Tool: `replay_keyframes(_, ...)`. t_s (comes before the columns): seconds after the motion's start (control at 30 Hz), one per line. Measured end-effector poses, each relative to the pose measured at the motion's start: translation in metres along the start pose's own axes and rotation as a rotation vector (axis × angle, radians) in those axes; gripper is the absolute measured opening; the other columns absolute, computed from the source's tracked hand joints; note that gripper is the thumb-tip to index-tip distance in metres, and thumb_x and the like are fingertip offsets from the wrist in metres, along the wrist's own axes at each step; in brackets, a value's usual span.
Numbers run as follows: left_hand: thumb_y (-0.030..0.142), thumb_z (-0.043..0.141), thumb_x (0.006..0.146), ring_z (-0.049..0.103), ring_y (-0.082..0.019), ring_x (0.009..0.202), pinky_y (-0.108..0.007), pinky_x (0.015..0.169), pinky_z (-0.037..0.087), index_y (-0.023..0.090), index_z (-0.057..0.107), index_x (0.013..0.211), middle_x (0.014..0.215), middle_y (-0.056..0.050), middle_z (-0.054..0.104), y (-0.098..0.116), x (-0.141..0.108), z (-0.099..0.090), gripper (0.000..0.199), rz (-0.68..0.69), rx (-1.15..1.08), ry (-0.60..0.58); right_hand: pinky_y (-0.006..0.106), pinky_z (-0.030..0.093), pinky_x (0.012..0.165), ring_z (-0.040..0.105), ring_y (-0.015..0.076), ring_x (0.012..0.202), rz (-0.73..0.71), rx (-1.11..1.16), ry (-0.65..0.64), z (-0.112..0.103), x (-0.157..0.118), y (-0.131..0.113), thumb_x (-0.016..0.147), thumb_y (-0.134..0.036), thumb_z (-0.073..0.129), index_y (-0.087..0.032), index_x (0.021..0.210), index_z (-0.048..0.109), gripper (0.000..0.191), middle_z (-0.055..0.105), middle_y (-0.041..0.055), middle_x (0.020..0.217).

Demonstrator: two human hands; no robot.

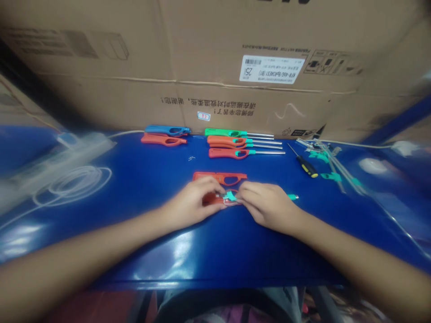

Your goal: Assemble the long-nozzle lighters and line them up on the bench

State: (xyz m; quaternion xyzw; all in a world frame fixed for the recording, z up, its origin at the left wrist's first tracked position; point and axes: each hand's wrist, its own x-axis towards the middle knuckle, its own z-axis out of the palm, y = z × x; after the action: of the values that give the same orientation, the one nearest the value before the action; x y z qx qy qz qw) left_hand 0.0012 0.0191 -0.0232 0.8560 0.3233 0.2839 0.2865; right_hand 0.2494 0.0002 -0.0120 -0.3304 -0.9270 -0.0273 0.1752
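Note:
An opened red gas lighter half [211, 200] lies on the table between my two hands, with a teal trigger [230, 195] and a thin pale wire in it. My left hand [193, 202] is closed, thumb and fingers pinching at the handle side by the trigger. From the other side my right hand [267, 205] is closed at the front of the same half, its fingertips partly hiding it. A teal nozzle piece [292, 197] shows past the right hand. Just behind lies a matching red shell half [220, 176].
Several lighters with metal tubes, the nearest a red lighter [229, 153], lie behind. Blue and red shells, including a blue shell [166, 130], sit back left. A screwdriver [305, 166] and metal tubes [336, 163] are right. A coiled white cable [76, 184] is left; cardboard [134, 98] stands behind.

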Motion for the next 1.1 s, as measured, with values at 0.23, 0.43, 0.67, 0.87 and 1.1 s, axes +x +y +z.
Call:
replay_keyframes(0.23,0.023,0.071,0.088,0.066,-0.019,0.093,-0.033,0.085,0.053,0.017,0.07,0.103,0.101,-0.006,0.069,0.0026,-0.0002,-0.0006,0.016,-0.041,-0.003,-0.01,0.027,0.035,0.063,0.055,0.0145,0.074,-0.008,-0.003,-0.034,-0.0036,-0.0002,-0.0013,0.095,-0.009,0.048,-0.017,0.091,0.066,0.02,0.066,0.0045,0.093)
replay_keyframes(0.43,0.022,0.072,0.087,0.066,-0.02,0.092,-0.033,0.084,0.053,0.017,0.07,0.101,0.1,-0.006,0.069,0.0034,0.0007,0.0001,0.014,-0.06,-0.012,-0.007,0.027,0.033,0.061,0.052,0.0143,0.074,0.012,0.018,-0.109,-0.0046,0.0008,-0.0015,0.096,-0.01,0.046,-0.018,0.091,0.065,0.021,0.063,0.0053,0.096)
replay_keyframes(0.67,0.019,0.072,0.086,0.065,-0.019,0.089,-0.032,0.082,0.053,0.017,0.069,0.101,0.1,-0.005,0.069,0.0038,-0.0001,0.0005,0.016,-0.083,-0.027,-0.013,0.028,0.032,0.061,0.05,0.0141,0.071,0.013,-0.033,-0.093,-0.0038,-0.0003,-0.0019,0.099,-0.014,0.046,-0.015,0.092,0.063,0.019,0.062,0.0057,0.092)
replay_keyframes(0.87,0.018,0.071,0.085,0.065,-0.019,0.09,-0.033,0.083,0.053,0.017,0.068,0.101,0.1,-0.005,0.069,0.0047,0.0003,0.0003,0.016,-0.086,-0.023,-0.016,0.03,0.029,0.059,0.049,0.0147,0.068,-0.035,-0.11,-0.095,-0.004,-0.0005,-0.0027,0.095,-0.01,0.045,-0.015,0.092,0.063,0.019,0.063,0.0057,0.094)
replay_keyframes(1.1,0.021,0.074,0.084,0.066,-0.02,0.091,-0.033,0.084,0.052,0.018,0.069,0.1,0.1,-0.005,0.071,0.0047,0.0007,0.0,0.017,-0.084,-0.007,0.008,0.03,0.03,0.058,0.049,0.0147,0.065,-0.099,-0.146,-0.016,0.0008,-0.0016,-0.0009,0.094,-0.01,0.044,-0.016,0.088,0.062,0.02,0.063,0.0037,0.088)
